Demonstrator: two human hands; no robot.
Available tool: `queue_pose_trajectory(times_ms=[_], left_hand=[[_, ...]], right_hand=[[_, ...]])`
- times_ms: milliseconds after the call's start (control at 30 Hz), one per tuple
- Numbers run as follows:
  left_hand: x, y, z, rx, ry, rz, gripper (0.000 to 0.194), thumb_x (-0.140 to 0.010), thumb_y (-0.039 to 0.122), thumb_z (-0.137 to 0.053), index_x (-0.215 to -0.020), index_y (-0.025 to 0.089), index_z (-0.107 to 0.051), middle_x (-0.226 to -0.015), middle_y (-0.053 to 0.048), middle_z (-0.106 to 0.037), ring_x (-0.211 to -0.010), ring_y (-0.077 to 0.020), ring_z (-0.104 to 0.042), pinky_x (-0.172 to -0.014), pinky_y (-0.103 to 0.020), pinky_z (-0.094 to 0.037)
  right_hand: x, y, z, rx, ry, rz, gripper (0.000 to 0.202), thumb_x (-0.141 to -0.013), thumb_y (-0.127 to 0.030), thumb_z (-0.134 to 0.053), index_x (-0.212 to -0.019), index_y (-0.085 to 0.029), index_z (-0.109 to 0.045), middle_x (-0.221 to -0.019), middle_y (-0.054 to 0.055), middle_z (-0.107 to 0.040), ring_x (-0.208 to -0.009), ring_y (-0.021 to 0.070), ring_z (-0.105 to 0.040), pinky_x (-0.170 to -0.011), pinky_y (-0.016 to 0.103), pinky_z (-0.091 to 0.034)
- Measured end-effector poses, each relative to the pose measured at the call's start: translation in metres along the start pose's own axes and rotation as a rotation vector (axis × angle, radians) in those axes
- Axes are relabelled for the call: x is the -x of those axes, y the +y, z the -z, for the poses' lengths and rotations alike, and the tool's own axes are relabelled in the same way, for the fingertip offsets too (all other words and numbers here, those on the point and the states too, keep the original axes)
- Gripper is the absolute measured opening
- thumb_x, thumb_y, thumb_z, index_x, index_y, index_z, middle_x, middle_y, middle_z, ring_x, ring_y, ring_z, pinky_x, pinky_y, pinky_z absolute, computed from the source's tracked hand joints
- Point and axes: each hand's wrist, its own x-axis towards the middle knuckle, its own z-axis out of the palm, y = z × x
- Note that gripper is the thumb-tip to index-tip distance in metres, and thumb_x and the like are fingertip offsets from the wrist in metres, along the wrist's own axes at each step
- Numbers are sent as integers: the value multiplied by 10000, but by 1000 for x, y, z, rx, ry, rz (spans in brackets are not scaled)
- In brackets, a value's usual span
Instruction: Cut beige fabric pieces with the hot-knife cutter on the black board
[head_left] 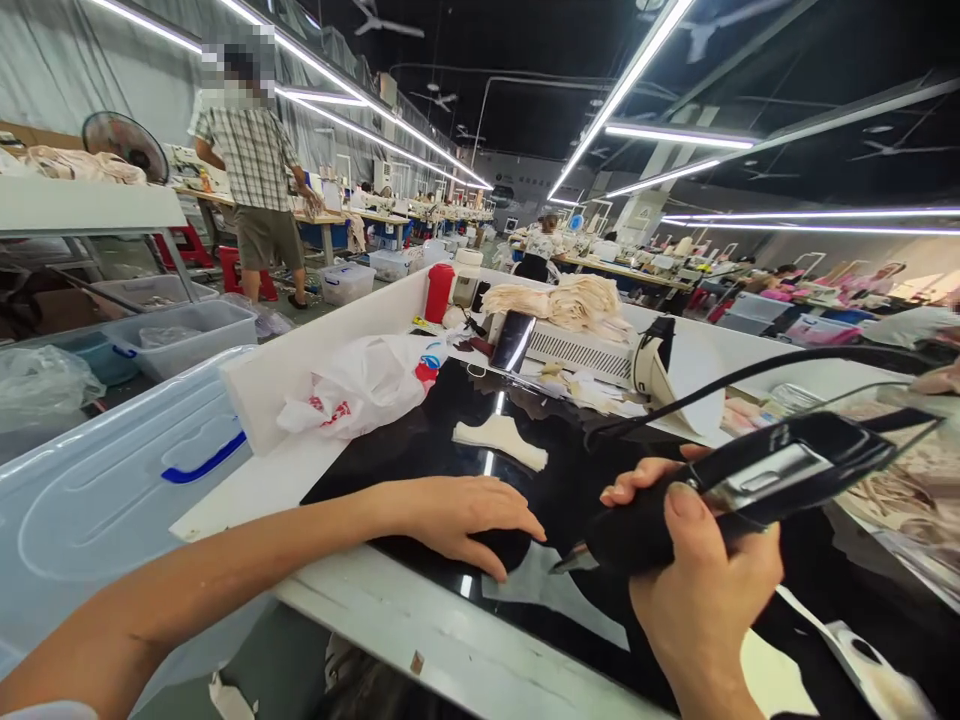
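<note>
My right hand (705,590) is wrapped around a black hand-held power tool (795,465) with a silver panel and a pointed metal tip. The tip hangs over a thin grey-white cloth piece (551,590) on the glossy black work surface (405,460). Fingers spread, my left hand (465,520) hovers at or rests on that surface, just left of the cloth; whether it touches the cloth I cannot tell. A small stack of cream cut pieces (501,440) lies beyond it. Part of the tool's body is hidden by my right hand.
A black cable (750,375) arcs behind the tool. A white plastic bag (367,385), a phone (514,340) and a cream fabric pile (562,305) stand along the back. Blue-lidded bin (120,510) at left; cloth heap (907,490) at right. A person (251,150) stands beyond.
</note>
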Motion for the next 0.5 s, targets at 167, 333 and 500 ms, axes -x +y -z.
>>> queue_pose_trajectory(times_ms=[167, 333, 500], left_hand=[[-7, -2, 5, 54, -101, 51, 689, -934, 415, -780, -1532, 185, -526, -1495, -138, -612, -1532, -338, -412, -1289, -491, -296], [-11, -1, 3, 123, -137, 51, 667, -933, 395, -781, -1525, 226, -525, -1531, -109, -593, -1550, -352, -393, -1317, -579, -191], [-10, -1, -1, 140, -123, 45, 711, -901, 403, -815, -1527, 243, -517, -1522, -96, -605, -1541, -351, -413, -1318, -592, -174]], right_hand=[[-3, 1, -1, -15, 7, 67, 417, -752, -351, -869, -1063, -230, -619, -736, -52, -678, -575, 142, -626, -555, 281, -576], [-3, 3, -2, -17, 19, 74, 395, -768, -329, -852, -1072, -233, -619, -740, -56, -671, -566, 143, -623, -537, 283, -571], [1, 5, -6, -27, -8, 83, 391, -787, -345, -842, -1085, -232, -616, -745, -53, -670, -567, 140, -622, -558, 289, -568]])
